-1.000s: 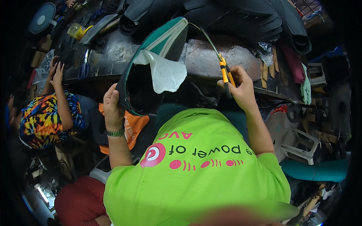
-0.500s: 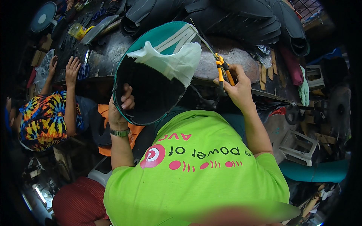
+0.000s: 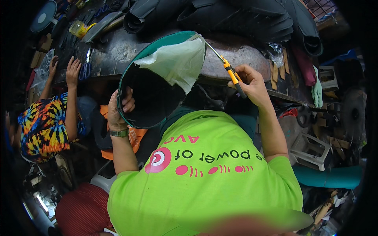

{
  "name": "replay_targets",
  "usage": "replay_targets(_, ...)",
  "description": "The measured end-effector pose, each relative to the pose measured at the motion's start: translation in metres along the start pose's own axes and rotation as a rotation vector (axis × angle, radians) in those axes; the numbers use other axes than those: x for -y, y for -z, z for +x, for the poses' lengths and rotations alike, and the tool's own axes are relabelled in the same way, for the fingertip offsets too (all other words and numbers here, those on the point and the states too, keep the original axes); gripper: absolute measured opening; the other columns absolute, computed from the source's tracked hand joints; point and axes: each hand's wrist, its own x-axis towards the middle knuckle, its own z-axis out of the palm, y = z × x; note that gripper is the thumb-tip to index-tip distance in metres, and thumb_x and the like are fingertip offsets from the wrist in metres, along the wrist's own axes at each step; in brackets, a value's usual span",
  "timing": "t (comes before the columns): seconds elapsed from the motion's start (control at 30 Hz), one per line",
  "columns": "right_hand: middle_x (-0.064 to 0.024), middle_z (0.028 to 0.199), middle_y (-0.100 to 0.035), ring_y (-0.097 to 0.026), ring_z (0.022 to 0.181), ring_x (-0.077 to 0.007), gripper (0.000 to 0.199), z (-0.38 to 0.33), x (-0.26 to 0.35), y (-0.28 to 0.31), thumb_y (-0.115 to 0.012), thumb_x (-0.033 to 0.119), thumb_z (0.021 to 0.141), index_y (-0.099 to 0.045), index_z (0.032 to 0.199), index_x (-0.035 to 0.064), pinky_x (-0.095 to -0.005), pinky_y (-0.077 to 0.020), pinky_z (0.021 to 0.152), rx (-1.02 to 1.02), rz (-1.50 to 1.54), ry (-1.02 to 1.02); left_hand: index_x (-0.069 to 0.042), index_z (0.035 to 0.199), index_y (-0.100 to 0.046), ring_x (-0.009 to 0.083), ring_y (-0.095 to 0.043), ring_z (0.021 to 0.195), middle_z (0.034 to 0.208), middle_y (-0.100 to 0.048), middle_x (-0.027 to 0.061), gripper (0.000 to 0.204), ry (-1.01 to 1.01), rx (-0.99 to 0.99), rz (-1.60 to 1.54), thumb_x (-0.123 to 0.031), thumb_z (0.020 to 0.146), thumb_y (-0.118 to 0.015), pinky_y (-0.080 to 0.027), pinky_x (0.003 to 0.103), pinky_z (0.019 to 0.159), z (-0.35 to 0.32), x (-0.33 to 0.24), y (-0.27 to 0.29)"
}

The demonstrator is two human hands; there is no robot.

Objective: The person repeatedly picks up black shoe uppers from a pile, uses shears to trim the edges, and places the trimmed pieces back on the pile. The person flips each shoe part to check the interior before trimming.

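Observation:
My left hand (image 3: 121,108) grips the left rim of a rounded black piece (image 3: 151,98) of sheet material with a teal edge, fingers inside and palm outside. A pale white cloth (image 3: 169,57) lies across its upper part, with a ragged lower edge. My right hand (image 3: 252,84) is closed round the orange-and-black handles of a pair of scissors (image 3: 230,71). Their blades point up and left, nearly together, with the tips at the upper right rim of the piece. Whether the tips have material between them is too small to tell.
A dark workbench (image 3: 232,55) lies ahead, with stacked black curved pieces (image 3: 236,19) at its far side. Blue-handled scissors (image 3: 86,70) and a yellow-labelled jar (image 3: 78,29) are at left, near a co-worker's hands (image 3: 73,72). A plastic stool (image 3: 311,151) stands at right.
The scissors' blades and handles have closed, and their tips sit lower, at the rim. The piece has tilted and come slightly down; the pale strips at its top are now mostly hidden.

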Motion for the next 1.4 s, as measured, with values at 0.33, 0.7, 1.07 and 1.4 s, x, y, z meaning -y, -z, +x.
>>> replay_targets(0.33,-0.0054,0.090,-0.066,-0.061,0.080,-0.0105,0.033,-0.007,-0.004,-0.002,-0.078,0.008,0.077,-0.061,0.104,0.0011,-0.0246,-0.0488,0.075,-0.168,-0.241,0.064,0.006,0.115,-0.052,0.0039,-0.040,0.051,0.073,-0.044,-0.0030,0.037,-0.016,0.042,-0.130,-0.029,0.105,-0.048,-0.029,0.021,0.047,0.002,0.004,0.005)
replay_targets(0.7,-0.0107,0.086,-0.067,-0.065,0.084,-0.0209,0.037,-0.002,-0.012,-0.005,-0.079,0.014,0.074,-0.060,0.104,0.0020,-0.0314,-0.0508,0.080,-0.309,-0.514,0.188,0.003,0.112,-0.050,0.0066,-0.044,0.055,0.078,-0.042,0.0002,0.022,0.086,0.223,-0.324,-0.018,0.105,-0.048,-0.032,0.021,0.052,0.010,0.011,0.002)
replay_targets(1.07,0.0033,0.085,-0.061,-0.053,0.072,-0.0024,0.020,-0.002,-0.007,-0.011,-0.073,-0.001,0.083,-0.061,0.098,0.0032,-0.0183,-0.0417,0.068,-0.033,0.101,-0.050,0.002,0.112,-0.051,0.0040,-0.041,0.053,0.075,-0.042,-0.0028,0.024,0.131,0.235,-0.413,-0.020,0.103,-0.051,-0.028,0.021,0.049,0.016,0.021,0.004)
replay_targets(1.4,0.0046,0.081,-0.056,-0.048,0.073,-0.0033,0.028,-0.005,-0.008,0.001,-0.082,0.009,0.077,-0.061,0.095,0.0054,-0.0194,-0.0357,0.064,-0.110,-0.100,0.005,0.003,0.111,-0.049,0.0073,-0.045,0.054,0.078,-0.041,0.0013,0.025,0.131,0.216,-0.386,-0.022,0.106,-0.046,-0.031,0.023,0.051,0.014,0.018,0.000)
